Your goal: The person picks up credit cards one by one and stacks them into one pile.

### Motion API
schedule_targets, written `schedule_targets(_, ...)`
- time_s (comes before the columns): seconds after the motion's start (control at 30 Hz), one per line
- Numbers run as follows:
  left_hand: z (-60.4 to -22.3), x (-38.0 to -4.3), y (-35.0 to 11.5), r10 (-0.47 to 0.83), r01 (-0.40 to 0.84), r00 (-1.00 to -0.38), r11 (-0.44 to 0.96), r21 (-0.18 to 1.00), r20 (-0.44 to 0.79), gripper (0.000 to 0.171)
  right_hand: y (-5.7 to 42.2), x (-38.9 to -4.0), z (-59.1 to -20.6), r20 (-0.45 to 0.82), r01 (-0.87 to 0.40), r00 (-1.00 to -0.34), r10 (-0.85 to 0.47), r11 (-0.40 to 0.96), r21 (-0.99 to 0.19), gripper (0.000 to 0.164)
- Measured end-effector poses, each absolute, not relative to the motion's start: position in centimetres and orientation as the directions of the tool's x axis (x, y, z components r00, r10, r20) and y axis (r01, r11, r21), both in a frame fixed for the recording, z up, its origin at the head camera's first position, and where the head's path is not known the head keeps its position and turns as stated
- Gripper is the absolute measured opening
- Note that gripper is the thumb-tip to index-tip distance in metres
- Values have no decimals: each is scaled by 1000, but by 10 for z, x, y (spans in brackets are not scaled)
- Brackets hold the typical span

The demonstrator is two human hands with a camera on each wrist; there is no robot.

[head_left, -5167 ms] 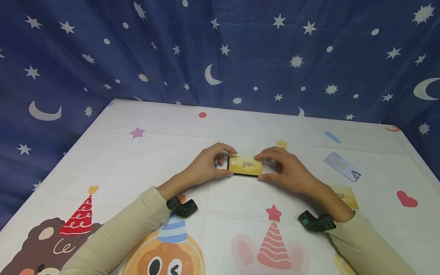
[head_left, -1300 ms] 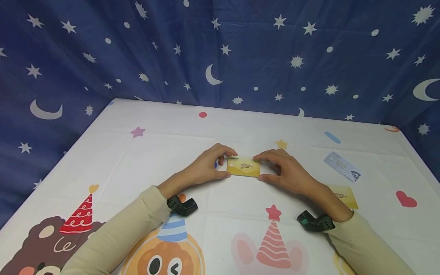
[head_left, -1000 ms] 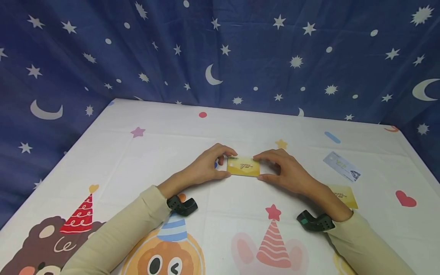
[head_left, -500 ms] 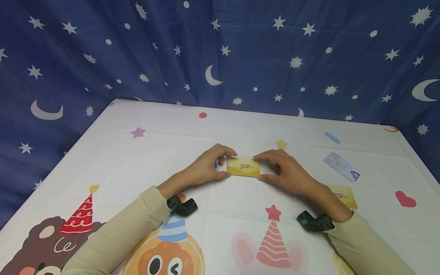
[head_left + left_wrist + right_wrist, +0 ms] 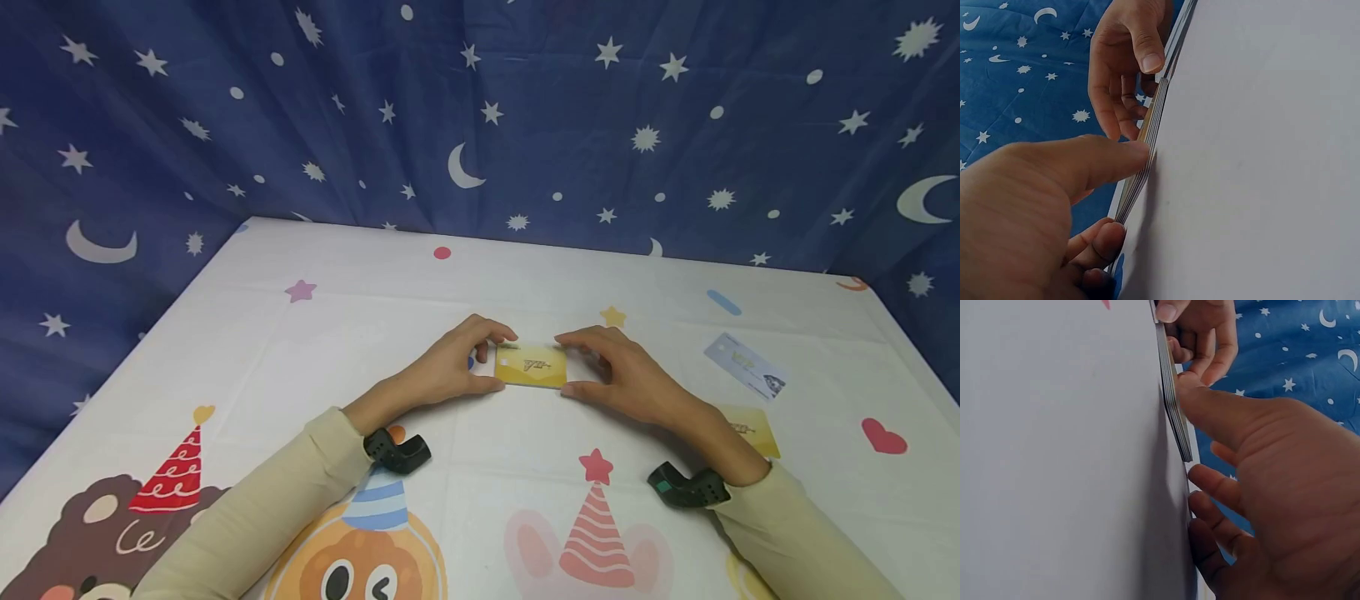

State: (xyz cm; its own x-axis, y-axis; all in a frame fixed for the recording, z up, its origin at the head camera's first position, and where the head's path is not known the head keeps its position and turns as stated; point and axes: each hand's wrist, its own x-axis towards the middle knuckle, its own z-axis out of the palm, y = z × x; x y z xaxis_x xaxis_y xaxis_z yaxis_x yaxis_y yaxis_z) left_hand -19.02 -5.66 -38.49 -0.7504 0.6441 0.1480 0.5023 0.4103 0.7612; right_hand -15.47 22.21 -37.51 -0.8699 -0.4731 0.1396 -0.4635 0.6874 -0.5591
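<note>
A neat stack of cards point(image 5: 531, 366) lies near the table's middle, a gold card with an upside-down "VIP"-like print on top. The stack's layered edges point(image 5: 1158, 112) show in the left wrist view. My left hand point(image 5: 450, 362) holds the left end, thumb at the near corner and fingertips at the far one. Around the right end curves my right hand point(image 5: 626, 375). Its thumb point(image 5: 1151, 61) sits just off the stack in the left wrist view, and its other fingertips point(image 5: 1196, 475) are slightly apart from the stack's far end in the right wrist view.
To the right, a silver card point(image 5: 746, 366) lies at a slant. Another gold card point(image 5: 757, 429) is partly hidden under my right forearm. A white cloth with cartoon prints covers the table point(image 5: 360, 325); a blue starry curtain point(image 5: 480, 108) hangs behind it.
Earlier, dark edges stuck out under the top gold card; now the stack's edges line up. My right fingertips have just eased slightly away from it, while my left hand keeps its place.
</note>
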Motion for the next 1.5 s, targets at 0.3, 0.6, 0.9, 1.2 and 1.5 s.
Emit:
schedule_targets(0.3, -378, -188, -49, 595, 508, -765, 322, 799, 247, 53, 229, -151, -362, 122, -400, -903, -412, 700, -592, 60)
schedule_targets(0.6, -359, -173, -36, 594, 514, -736, 178, 839, 325, 52, 244, -144, -349, 175, -377, -922, -345, 699, -607, 59)
schedule_targets(0.9, -350, -158, -3, 623, 450, -718, 76, 890, 310, 52, 268, -125, -340, 233, -392, -920, -315, 733, -556, 61)
schedule_targets(1.2, -352, -143, 44, 678, 476, -674, 97, 874, 292, 52, 310, -98, -337, 261, -346, -935, -239, 776, -527, 65)
schedule_targets(1.5, -361, -134, 80, 725, 487, -649, 163, 858, 230, 52, 353, -84, -347, 181, -217, -973, -144, 840, -497, 64)
